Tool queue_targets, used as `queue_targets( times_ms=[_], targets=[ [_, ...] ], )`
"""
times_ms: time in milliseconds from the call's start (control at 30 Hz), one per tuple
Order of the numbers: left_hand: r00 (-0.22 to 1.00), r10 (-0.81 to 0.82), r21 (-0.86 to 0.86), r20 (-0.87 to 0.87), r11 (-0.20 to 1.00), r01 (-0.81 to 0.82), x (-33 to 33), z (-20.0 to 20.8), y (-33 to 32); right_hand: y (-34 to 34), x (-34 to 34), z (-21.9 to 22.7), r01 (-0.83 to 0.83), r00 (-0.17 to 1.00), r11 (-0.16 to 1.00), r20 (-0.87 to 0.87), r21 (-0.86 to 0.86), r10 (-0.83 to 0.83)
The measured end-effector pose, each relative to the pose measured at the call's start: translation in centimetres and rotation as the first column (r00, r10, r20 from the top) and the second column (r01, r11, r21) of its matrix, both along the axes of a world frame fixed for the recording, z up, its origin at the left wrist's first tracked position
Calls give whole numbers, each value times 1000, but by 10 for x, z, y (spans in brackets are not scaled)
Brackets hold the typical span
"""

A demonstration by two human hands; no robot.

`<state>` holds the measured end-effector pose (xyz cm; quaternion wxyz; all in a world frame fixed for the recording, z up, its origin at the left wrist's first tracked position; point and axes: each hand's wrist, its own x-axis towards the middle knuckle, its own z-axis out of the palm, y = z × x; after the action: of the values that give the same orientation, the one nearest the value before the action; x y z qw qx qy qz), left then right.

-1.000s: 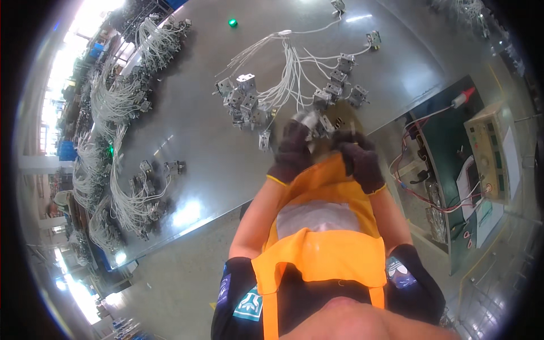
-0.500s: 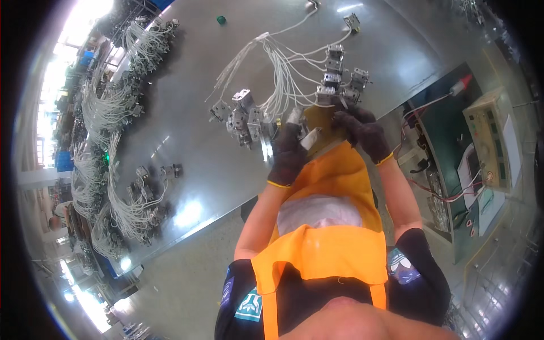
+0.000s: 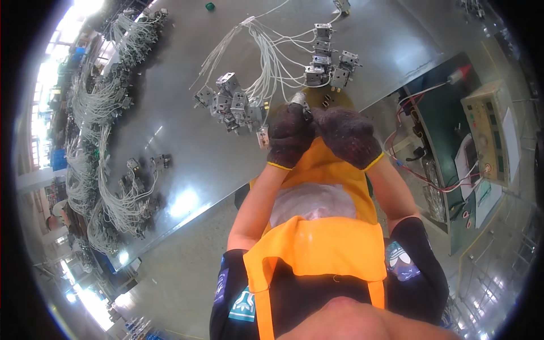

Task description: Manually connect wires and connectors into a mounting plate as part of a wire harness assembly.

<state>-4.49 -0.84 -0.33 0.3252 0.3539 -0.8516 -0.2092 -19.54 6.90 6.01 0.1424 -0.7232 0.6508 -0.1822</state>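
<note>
My left hand [image 3: 292,133], in a dark glove with a yellow cuff, is closed around a small silvery block [image 3: 299,99] whose end shows beyond the fingers. My right hand [image 3: 348,136], gloved alike, is closed right beside it, touching or nearly so; its fingertips are hidden. Beyond both hands, a white wire harness [image 3: 263,48] fans out over the table. Its wires run to a cluster of metal connector blocks [image 3: 229,105] at left and a stacked group of similar blocks [image 3: 321,59] at right. One pale block [image 3: 263,137] lies close to my left hand.
The metal table [image 3: 187,107] carries more harnesses [image 3: 124,198] along its left side. A green cap [image 3: 210,7] lies at the far edge. To the right, a beige instrument box [image 3: 487,136] with red and white leads stands near red-handled scissors [image 3: 466,215].
My right hand has left the right-hand blocks and come in against my left hand. The view has shifted a little, so the table items appear higher and further left.
</note>
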Motion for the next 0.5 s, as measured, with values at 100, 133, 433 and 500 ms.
queue_targets(
  times_ms=[100, 133, 433, 500],
  targets=[
    [996, -5, 140, 88, 990, -7, -6, 9, 1, -3, -7, -7, -50, 996, 997, -71, -54, 46],
    [996, 10, 125, 91, 992, -21, -3, 2, 2, -1, -4, -4, -64, 996, 996, -69, -69, 59],
    [989, 40, -132, 145, 991, -21, 58, 30, 33, 22, 11, -21, 67, 680, 996, 733, -60, -2],
    [974, 55, -151, 219, 988, -22, 76, 25, 31, 16, 36, -62, -217, 615, 958, 736, -187, 283]
  ],
)
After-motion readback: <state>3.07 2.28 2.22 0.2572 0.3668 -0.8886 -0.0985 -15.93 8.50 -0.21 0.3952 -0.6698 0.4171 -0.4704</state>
